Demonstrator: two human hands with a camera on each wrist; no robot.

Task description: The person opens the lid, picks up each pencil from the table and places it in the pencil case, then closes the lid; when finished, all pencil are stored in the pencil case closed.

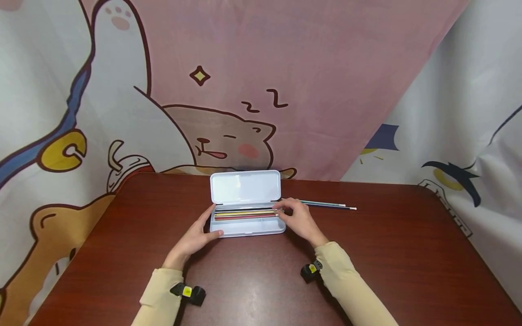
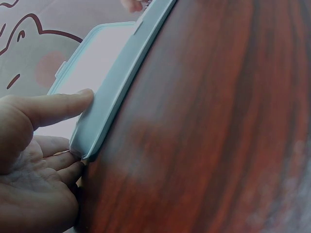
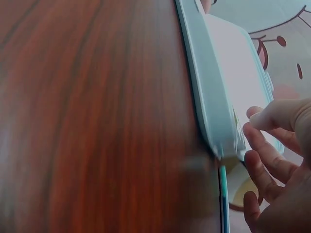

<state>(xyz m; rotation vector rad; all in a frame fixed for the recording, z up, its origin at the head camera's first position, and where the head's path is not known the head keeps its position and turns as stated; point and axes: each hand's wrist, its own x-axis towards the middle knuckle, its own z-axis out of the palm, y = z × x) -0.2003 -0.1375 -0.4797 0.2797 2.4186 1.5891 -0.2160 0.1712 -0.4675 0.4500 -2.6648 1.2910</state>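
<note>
A pale blue pencil case (image 1: 244, 227) lies with its lid (image 1: 246, 187) raised at the back. Several coloured pencils (image 1: 240, 216) lie side by side in its rear compartment. The left hand (image 1: 195, 236) grips the case's left end, its thumb on the front rim and the other fingers by the end wall, as the left wrist view also shows. Over the right end, the right hand (image 1: 299, 221) pinches at the pencil ends with thumb and forefinger. In the right wrist view its fingertips (image 3: 256, 119) partly cover that spot.
Two pencils, one teal (image 1: 326, 203) and one dark blue (image 1: 332, 207), lie on the brown table (image 1: 253, 280) right of the case. A printed cloth (image 1: 334, 90) hangs behind the table's back edge. Each sleeve carries a black wrist camera (image 1: 198, 295).
</note>
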